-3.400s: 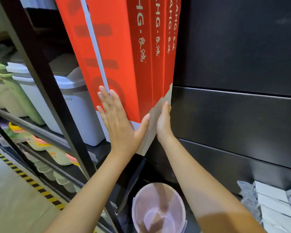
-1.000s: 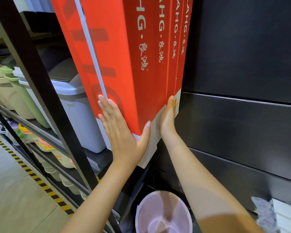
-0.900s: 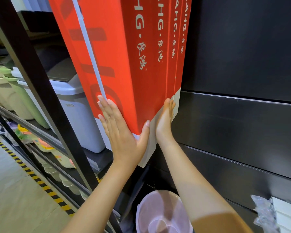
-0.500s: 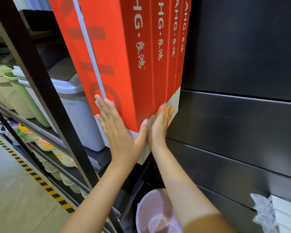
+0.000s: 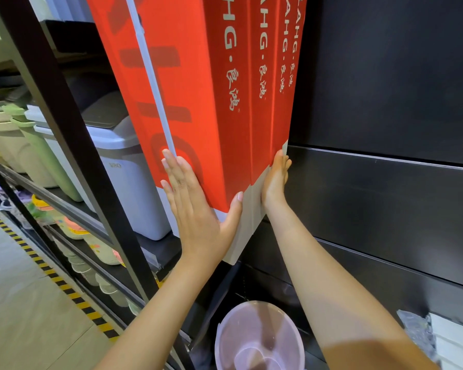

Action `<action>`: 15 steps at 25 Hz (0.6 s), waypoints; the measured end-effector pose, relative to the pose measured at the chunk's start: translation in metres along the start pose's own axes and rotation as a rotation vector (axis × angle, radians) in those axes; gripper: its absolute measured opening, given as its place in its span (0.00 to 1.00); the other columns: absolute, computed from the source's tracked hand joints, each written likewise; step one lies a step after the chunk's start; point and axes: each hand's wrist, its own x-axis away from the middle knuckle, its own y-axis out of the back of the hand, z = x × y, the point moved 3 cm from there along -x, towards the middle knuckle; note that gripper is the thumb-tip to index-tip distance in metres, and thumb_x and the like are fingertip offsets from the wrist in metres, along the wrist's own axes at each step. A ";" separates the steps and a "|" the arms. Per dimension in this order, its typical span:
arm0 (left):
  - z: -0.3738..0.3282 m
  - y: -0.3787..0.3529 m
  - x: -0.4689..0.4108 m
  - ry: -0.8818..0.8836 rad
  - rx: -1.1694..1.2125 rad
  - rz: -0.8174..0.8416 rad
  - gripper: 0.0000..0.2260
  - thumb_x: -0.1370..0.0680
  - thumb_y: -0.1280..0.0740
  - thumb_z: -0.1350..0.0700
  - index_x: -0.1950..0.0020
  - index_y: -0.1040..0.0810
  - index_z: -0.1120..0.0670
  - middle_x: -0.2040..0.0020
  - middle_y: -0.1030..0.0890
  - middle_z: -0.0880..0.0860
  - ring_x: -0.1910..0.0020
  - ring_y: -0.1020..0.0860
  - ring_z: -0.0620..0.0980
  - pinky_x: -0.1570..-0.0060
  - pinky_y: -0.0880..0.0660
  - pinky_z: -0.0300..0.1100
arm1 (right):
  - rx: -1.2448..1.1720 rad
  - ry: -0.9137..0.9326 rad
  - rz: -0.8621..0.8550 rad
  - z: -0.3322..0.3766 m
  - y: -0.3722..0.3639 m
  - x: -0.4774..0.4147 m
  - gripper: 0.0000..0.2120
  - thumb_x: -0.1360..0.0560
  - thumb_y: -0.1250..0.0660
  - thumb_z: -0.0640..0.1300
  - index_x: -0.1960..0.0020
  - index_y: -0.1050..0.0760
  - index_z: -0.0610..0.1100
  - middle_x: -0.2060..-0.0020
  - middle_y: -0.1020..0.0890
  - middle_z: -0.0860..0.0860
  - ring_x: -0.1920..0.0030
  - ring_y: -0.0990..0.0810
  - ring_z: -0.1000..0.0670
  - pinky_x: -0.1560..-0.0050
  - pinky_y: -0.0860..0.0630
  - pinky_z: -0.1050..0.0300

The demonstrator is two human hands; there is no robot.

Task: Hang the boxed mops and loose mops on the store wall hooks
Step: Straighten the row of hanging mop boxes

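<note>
Red boxes [image 5: 211, 102] hang up-down; L hand [image 5: 195, 209] flat on their front, R hand [image 5: 274, 180] flat on their side by the wall [image 5: 385, 196], fingers straight, gripping nothing.

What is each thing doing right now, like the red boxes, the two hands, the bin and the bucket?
Red boxes: three side by side, bottoms in the air, tops out of view.
Left hand: flat, pressing the front box's face.
Right hand: flat, fingers straight, against the box nearest the wall.
White bin: upright on the shelf, lid shut.
Clear bucket: upright, open-topped, looks empty.
</note>
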 end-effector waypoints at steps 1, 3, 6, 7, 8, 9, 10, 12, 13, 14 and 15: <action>-0.001 0.000 0.000 -0.003 0.001 0.002 0.42 0.22 0.36 0.43 0.24 0.57 0.66 0.23 0.56 0.68 0.22 0.57 0.62 0.24 0.59 0.58 | 0.001 0.005 0.009 0.000 -0.001 0.000 0.32 0.20 0.57 0.64 0.20 0.58 0.51 0.20 0.56 0.53 0.21 0.55 0.48 0.25 0.53 0.33; -0.002 0.001 0.000 -0.011 0.002 0.008 0.43 0.22 0.36 0.43 0.24 0.57 0.66 0.23 0.56 0.68 0.22 0.57 0.62 0.24 0.60 0.57 | -0.004 0.000 0.020 0.000 -0.002 -0.001 0.32 0.19 0.57 0.64 0.20 0.59 0.51 0.20 0.56 0.53 0.21 0.54 0.48 0.25 0.53 0.34; -0.002 0.001 0.000 -0.012 -0.001 0.020 0.43 0.23 0.36 0.43 0.24 0.57 0.66 0.22 0.56 0.67 0.22 0.58 0.60 0.24 0.60 0.57 | 0.009 0.006 0.020 -0.001 -0.003 -0.003 0.32 0.19 0.57 0.63 0.20 0.58 0.51 0.20 0.55 0.52 0.21 0.51 0.47 0.25 0.51 0.35; -0.002 0.002 0.000 -0.010 -0.003 0.024 0.43 0.23 0.36 0.43 0.24 0.57 0.66 0.22 0.56 0.67 0.22 0.59 0.59 0.24 0.60 0.57 | 0.016 0.011 0.025 -0.002 -0.004 -0.003 0.31 0.19 0.57 0.63 0.20 0.58 0.51 0.20 0.55 0.52 0.21 0.51 0.47 0.24 0.51 0.36; -0.002 0.002 0.000 -0.010 -0.004 0.029 0.43 0.22 0.37 0.42 0.23 0.57 0.66 0.22 0.56 0.66 0.22 0.59 0.58 0.24 0.60 0.57 | 0.020 0.016 0.029 -0.002 -0.005 -0.003 0.31 0.18 0.57 0.62 0.20 0.58 0.51 0.20 0.55 0.52 0.21 0.52 0.47 0.24 0.51 0.37; -0.001 0.002 0.000 -0.009 -0.001 0.036 0.43 0.22 0.38 0.41 0.23 0.57 0.66 0.22 0.56 0.66 0.22 0.59 0.57 0.24 0.60 0.57 | 0.020 0.020 0.035 -0.002 -0.005 -0.003 0.30 0.18 0.58 0.62 0.20 0.58 0.50 0.20 0.55 0.52 0.21 0.53 0.48 0.23 0.52 0.38; 0.000 0.003 0.000 -0.006 0.006 0.042 0.43 0.22 0.40 0.39 0.23 0.57 0.66 0.22 0.57 0.65 0.22 0.60 0.57 0.24 0.60 0.58 | 0.021 0.025 0.041 -0.001 -0.006 -0.002 0.30 0.18 0.58 0.61 0.20 0.58 0.50 0.20 0.55 0.52 0.21 0.54 0.48 0.23 0.53 0.39; 0.004 0.004 -0.003 0.007 0.029 0.046 0.43 0.21 0.44 0.37 0.23 0.57 0.66 0.22 0.57 0.65 0.22 0.60 0.56 0.24 0.61 0.58 | 0.025 0.027 0.045 -0.001 -0.006 -0.003 0.29 0.18 0.58 0.60 0.20 0.57 0.50 0.20 0.54 0.52 0.21 0.54 0.49 0.22 0.53 0.41; 0.007 0.006 -0.004 0.013 0.037 0.045 0.43 0.22 0.45 0.35 0.23 0.57 0.66 0.21 0.57 0.64 0.22 0.61 0.55 0.24 0.61 0.58 | 0.022 0.027 0.045 -0.002 -0.006 -0.004 0.29 0.17 0.57 0.60 0.20 0.57 0.50 0.20 0.53 0.51 0.21 0.54 0.49 0.22 0.54 0.41; 0.011 0.007 -0.006 0.012 0.043 0.045 0.44 0.22 0.46 0.33 0.23 0.57 0.66 0.21 0.57 0.64 0.22 0.61 0.55 0.24 0.61 0.57 | 0.016 0.031 0.047 -0.002 -0.006 -0.004 0.29 0.17 0.57 0.60 0.20 0.57 0.50 0.20 0.53 0.51 0.21 0.54 0.49 0.22 0.54 0.41; 0.015 0.008 -0.008 0.003 0.051 0.048 0.45 0.23 0.47 0.32 0.23 0.57 0.66 0.21 0.58 0.64 0.22 0.61 0.55 0.24 0.62 0.57 | 0.007 0.033 0.046 -0.003 -0.006 -0.005 0.29 0.18 0.57 0.60 0.20 0.57 0.50 0.20 0.53 0.52 0.21 0.54 0.50 0.22 0.54 0.42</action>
